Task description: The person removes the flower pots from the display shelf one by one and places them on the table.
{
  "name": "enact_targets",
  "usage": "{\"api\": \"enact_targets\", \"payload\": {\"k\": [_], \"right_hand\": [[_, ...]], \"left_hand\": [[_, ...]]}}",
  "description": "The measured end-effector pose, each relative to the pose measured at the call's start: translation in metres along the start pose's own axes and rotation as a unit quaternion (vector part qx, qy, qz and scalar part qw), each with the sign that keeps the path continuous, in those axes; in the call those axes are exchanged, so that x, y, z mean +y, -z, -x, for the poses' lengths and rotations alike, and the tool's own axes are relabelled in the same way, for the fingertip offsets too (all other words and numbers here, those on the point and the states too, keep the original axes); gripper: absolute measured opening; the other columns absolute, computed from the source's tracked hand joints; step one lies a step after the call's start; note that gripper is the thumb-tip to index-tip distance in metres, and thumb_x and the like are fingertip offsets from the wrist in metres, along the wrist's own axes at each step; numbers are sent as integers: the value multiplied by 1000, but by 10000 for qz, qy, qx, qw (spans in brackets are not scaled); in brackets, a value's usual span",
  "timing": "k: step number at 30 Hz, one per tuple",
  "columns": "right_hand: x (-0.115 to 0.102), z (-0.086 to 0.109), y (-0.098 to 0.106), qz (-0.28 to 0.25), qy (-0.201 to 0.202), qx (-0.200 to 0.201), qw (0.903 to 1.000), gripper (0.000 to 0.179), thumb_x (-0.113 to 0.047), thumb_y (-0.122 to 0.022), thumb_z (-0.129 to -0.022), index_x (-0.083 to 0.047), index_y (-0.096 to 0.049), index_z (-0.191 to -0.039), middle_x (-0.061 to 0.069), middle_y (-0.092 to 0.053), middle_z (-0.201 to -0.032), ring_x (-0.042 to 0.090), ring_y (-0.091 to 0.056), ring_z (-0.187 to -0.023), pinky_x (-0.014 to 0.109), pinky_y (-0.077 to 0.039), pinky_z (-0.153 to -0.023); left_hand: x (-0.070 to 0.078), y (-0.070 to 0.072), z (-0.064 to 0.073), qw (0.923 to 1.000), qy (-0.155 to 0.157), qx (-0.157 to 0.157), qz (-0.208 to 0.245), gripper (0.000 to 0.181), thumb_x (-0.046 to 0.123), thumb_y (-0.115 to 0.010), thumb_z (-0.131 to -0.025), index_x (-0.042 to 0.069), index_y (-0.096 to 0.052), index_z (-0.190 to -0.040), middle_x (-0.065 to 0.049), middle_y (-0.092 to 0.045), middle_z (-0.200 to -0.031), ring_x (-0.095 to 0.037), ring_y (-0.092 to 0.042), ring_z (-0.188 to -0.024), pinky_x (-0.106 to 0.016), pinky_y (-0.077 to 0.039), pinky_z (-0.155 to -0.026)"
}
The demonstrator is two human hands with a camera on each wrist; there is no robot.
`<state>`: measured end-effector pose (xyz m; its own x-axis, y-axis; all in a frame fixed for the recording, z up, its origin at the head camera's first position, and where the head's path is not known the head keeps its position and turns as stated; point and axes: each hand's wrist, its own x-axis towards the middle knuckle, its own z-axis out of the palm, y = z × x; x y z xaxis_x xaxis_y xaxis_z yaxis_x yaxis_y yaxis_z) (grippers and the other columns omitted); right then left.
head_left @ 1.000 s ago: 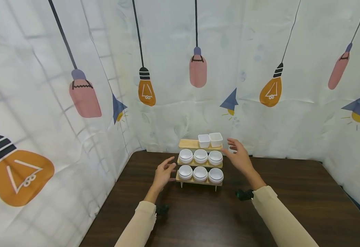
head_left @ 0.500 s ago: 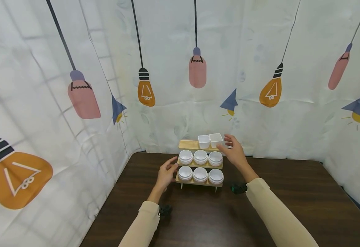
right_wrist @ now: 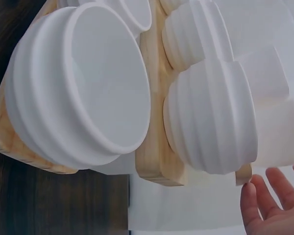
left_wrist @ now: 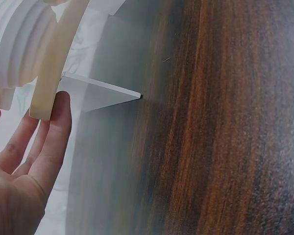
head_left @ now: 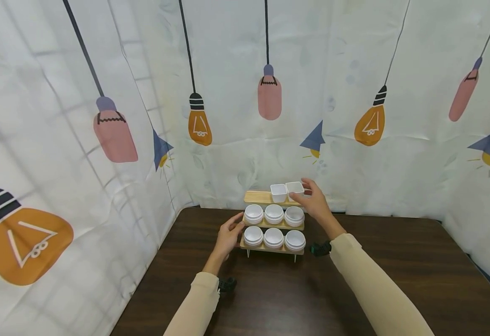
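Observation:
A three-tier wooden rack (head_left: pixel 256 197) holds white round ribbed pots (head_left: pixel 253 235) on its two lower shelves, three to each. Two square white pots (head_left: pixel 278 192) stand on the right part of the top shelf. My left hand (head_left: pixel 226 235) is at the rack's left side; in the left wrist view its fairly straight fingers (left_wrist: pixel 62 105) touch a shelf board's end (left_wrist: pixel 41 100). At the top shelf's right end is my right hand (head_left: pixel 315 205). In the right wrist view its loosely bent fingers (right_wrist: pixel 272 196) lie right at the board's end, close beside the square pot (right_wrist: pixel 279 134).
The rack stands on white angled legs (left_wrist: pixel 100 90) on a dark brown wooden table (head_left: pixel 278 298). A white curtain (head_left: pixel 228 163) with printed lamps hangs close behind the table and along the left side.
My right hand has moved left from beside the rack to its top right end, by the square pot. My left hand has come slightly right against the rack. Rack and pots stand as before.

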<state>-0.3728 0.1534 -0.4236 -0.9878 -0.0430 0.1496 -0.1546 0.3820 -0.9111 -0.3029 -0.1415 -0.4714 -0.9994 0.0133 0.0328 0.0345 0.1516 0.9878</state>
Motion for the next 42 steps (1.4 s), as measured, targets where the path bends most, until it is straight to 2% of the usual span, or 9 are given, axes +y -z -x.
{"api": "enact_targets", "payload": {"k": [3, 7, 12, 15, 20, 27, 32, 36, 42], "right_hand": [[-3, -2, -1, 8, -108, -51, 9999, 85, -40, -73, -95, -12, -28, -162, 21, -36, -161, 40, -39, -142, 57, -43, -110], [-5, -3, -2, 83, -181, -71, 9998, 84, -39, -73, -95, -13, -28, -162, 22, -35, -161, 40, -40, -141, 56, -45, -109], [-5, -5, -3, 135, -192, -79, 9997, 83, -38, -73, -95, -12, -30, -161, 23, -37, -159, 40, -42, -138, 54, -46, -106], [-4, -6, -3, 146, -228, -62, 9996, 81, -38, -74, -94, -12, -33, -159, 22, -39, -158, 39, -43, -136, 54, -46, -106], [-3, -6, -3, 230, -241, -27, 9994, 78, -39, -73, -95, -12, -36, -158, 23, -41, -157, 38, -45, -136, 53, -46, -106], [-2, -7, -4, 331, -219, 6, 9992, 78, -40, -72, -95, -11, -36, -157, 23, -44, -155, 37, -47, -134, 51, -47, -104], [0, -7, -5, 377, -204, 73, 9991, 77, -40, -73, -95, -11, -37, -157, 22, -47, -152, 36, -49, -131, 49, -47, -103], [1, -8, -6, 444, -183, 118, 9988, 77, -41, -72, -95, -11, -38, -157, 22, -48, -151, 36, -50, -131, 49, -47, -103], [1, -7, -6, 465, -191, 177, 9986, 79, -42, -73, -94, -10, -38, -157, 21, -49, -149, 37, -49, -132, 52, -46, -105]], "left_hand": [[-5, 0, -5, 9999, 15, -96, -37, 45, 16, -57, -106, 8, -53, -150, -20, -68, -112, -27, -63, -97, -50, -61, -63], [-23, 0, -17, 9998, 111, -186, 46, 47, 19, -56, -106, 15, -51, -152, -20, -68, -117, -21, -65, -95, -54, -61, -67], [-37, -1, -26, 9998, 114, -156, 23, 47, 22, -57, -106, 23, -51, -153, -20, -68, -121, -22, -66, -96, -46, -61, -61], [-37, -2, -26, 9998, 103, -184, -57, 47, 24, -57, -106, 25, -51, -153, -21, -67, -124, -23, -66, -99, -41, -60, -58], [-37, -2, -26, 9997, 95, -229, -79, 46, 25, -56, -106, 27, -52, -152, -20, -65, -128, -24, -66, -103, -42, -61, -60], [-6, 0, -8, 9990, 169, -398, 85, 48, 16, -54, -106, 17, -49, -154, -24, -64, -128, -26, -66, -103, -53, -61, -69], [-3, 0, -6, 9987, 162, -449, 155, 49, 16, -54, -106, 17, -48, -155, -25, -63, -130, -29, -66, -106, -53, -61, -70], [-9, 0, -11, 9988, 178, -438, 86, 49, 16, -53, -106, 16, -48, -155, -27, -63, -133, -32, -67, -110, -52, -61, -66], [-35, -1, -27, 9993, 175, -318, -38, 49, 22, -53, -107, 21, -46, -156, -26, -63, -134, -24, -69, -99, -42, -52, -51]]}}
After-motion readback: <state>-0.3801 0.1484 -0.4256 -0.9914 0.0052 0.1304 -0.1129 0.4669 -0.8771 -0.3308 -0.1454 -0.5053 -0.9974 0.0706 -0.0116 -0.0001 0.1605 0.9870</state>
